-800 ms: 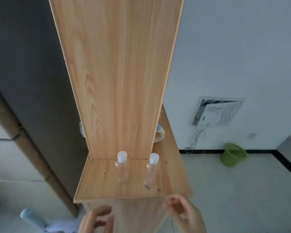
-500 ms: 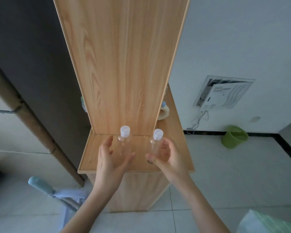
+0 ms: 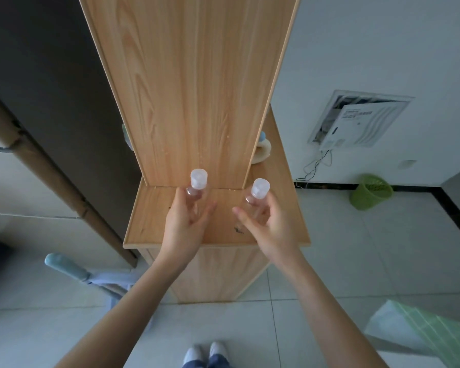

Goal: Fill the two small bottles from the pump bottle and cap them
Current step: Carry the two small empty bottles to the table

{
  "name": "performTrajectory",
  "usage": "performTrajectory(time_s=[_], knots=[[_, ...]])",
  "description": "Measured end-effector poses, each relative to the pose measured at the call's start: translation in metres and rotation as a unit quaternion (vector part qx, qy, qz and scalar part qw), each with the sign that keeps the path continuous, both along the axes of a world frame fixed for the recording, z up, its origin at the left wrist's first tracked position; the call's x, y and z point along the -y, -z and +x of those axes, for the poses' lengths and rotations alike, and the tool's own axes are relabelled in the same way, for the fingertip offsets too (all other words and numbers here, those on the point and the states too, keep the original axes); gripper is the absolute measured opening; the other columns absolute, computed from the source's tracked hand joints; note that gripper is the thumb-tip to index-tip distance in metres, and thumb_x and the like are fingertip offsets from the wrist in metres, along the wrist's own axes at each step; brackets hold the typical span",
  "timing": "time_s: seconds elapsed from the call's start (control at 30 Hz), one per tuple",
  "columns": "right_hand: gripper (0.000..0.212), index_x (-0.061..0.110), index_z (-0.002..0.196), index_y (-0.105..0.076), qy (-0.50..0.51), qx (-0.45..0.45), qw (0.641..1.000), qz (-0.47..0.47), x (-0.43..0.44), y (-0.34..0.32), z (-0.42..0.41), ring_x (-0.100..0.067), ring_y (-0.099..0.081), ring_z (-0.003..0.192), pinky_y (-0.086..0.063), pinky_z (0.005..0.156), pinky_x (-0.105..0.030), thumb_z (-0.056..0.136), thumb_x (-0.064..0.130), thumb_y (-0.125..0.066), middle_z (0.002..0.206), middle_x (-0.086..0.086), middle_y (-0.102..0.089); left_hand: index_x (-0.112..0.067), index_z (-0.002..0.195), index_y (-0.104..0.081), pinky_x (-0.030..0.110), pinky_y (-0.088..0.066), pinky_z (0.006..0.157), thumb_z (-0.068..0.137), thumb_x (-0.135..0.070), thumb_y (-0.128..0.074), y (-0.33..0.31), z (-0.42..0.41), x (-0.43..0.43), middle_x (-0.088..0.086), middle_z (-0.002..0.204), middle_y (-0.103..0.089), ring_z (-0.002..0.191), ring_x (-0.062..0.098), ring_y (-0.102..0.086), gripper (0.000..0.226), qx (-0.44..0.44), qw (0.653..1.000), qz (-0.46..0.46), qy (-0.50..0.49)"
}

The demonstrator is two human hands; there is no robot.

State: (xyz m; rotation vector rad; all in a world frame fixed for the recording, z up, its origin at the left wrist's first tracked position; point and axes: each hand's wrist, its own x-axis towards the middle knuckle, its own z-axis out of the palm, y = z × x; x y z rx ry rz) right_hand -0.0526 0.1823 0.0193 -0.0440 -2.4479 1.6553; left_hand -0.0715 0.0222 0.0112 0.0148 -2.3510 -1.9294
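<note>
Two small clear bottles with white caps stand on the wooden shelf [image 3: 149, 221] in front of a tall upright wooden panel. My left hand [image 3: 187, 224] is wrapped round the left small bottle [image 3: 198, 181], fingers on its left side and thumb on its right. My right hand [image 3: 267, 227] holds the right small bottle [image 3: 259, 188] the same way, thumb on the left and fingers on the right. Both caps are on. Only the caps and shoulders show above my hands. No pump bottle is clearly in view.
Behind the panel's right edge sits a cream object with a blue top [image 3: 262, 151]. A green bin [image 3: 371, 191] stands on the floor by the wall at the right. A blue-handled mop [image 3: 64, 264] leans at lower left, and a green-white bag [image 3: 422, 333] lies at lower right.
Both hands have risen from below the shelf edge and closed round the two small bottles. The view has tilted downward, showing my arms and feet.
</note>
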Motion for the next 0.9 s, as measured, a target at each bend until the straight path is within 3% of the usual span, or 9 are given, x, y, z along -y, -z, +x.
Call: performTrajectory(time_s=[0.1,0.2,0.27,0.37,0.47,0.57,0.73,0.9], knots=[[0.032,0.039,0.095,-0.054,-0.002,-0.011,1.000,-0.021,-0.007,-0.006,0.015,0.021,-0.059,0.080,-0.040,0.072,0.003,0.082,0.022,-0.077,0.087,0.024,-0.065,-0.027,0.094,-0.054,0.020,-0.048,0.073,0.077,-0.045,-0.070,-0.011,0.018,0.011,-0.021,0.092,-0.065,0.086,-0.003,-0.061,0.029,-0.013,1.000,0.006,0.027],[0.027,0.039,0.096,-0.058,-0.017,0.015,0.998,-0.050,-0.015,-0.007,0.040,0.009,-0.062,0.090,-0.047,0.081,-0.008,0.078,0.037,-0.077,0.091,0.026,-0.066,-0.033,0.097,-0.058,0.038,-0.052,0.079,0.073,-0.043,-0.070,-0.015,0.048,0.028,0.004,0.100,-0.067,0.094,0.024,-0.063,0.028,0.000,0.998,0.027,0.052],[0.027,0.043,0.097,-0.060,-0.014,0.030,0.998,-0.053,-0.019,-0.001,0.061,-0.001,-0.065,0.097,-0.049,0.086,-0.014,0.073,0.048,-0.073,0.095,0.019,-0.069,-0.041,0.097,-0.062,0.032,-0.054,0.082,0.071,-0.042,-0.070,-0.008,0.071,0.041,-0.002,0.098,-0.069,0.097,0.021,-0.065,0.028,0.025,0.994,0.076,0.067],[0.024,0.050,0.095,-0.060,-0.007,0.070,0.997,-0.043,-0.022,0.018,0.096,0.002,-0.064,0.095,-0.047,0.085,-0.013,0.074,0.050,-0.070,0.097,0.022,-0.068,-0.038,0.098,-0.064,0.028,-0.053,0.083,0.072,-0.032,-0.077,0.019,0.106,0.052,-0.004,0.098,-0.071,0.098,0.016,-0.067,0.029,0.092,0.988,0.109,0.064],[0.022,0.038,0.097,-0.062,0.023,0.138,0.989,-0.048,-0.024,0.046,0.127,-0.004,-0.064,0.095,-0.047,0.086,-0.021,0.079,0.038,-0.075,0.094,0.022,-0.068,-0.021,0.102,-0.062,0.013,-0.051,0.073,0.081,-0.008,-0.070,0.056,0.137,0.053,0.001,0.097,-0.072,0.090,0.007,-0.069,0.026,0.174,0.976,0.129,0.036],[0.021,0.029,0.097,-0.061,0.054,0.194,0.979,-0.040,-0.026,0.069,0.155,-0.012,-0.065,0.095,-0.049,0.085,-0.030,0.083,0.026,-0.075,0.091,0.014,-0.069,-0.013,0.097,-0.058,0.007,-0.048,0.063,0.085,0.006,-0.061,0.083,0.160,0.053,0.005,0.091,-0.066,0.073,-0.004,-0.065,0.022,0.212,0.972,0.102,0.019],[0.023,0.021,0.103,-0.060,0.095,0.256,0.961,-0.043,-0.022,0.087,0.190,-0.016,-0.066,0.098,-0.049,0.087,-0.028,0.085,0.022,-0.073,0.098,0.007,-0.069,-0.002,0.101,-0.057,0.007,-0.048,0.066,0.086,0.005,-0.061,0.104,0.181,0.054,0.007,0.089,-0.063,0.073,-0.002,-0.063,0.017,0.232,0.969,0.082,0.019],[0.024,0.023,0.102,-0.058,0.129,0.281,0.950,-0.048,-0.015,0.091,0.208,-0.013,-0.065,0.097,-0.048,0.083,-0.022,0.084,0.024,-0.074,0.098,0.008,-0.068,-0.013,0.094,-0.059,0.010,-0.050,0.068,0.086,0.003,-0.063,0.105,0.185,0.054,0.003,0.089,-0.065,0.074,-0.005,-0.064,0.019,0.243,0.965,0.072,0.065]])
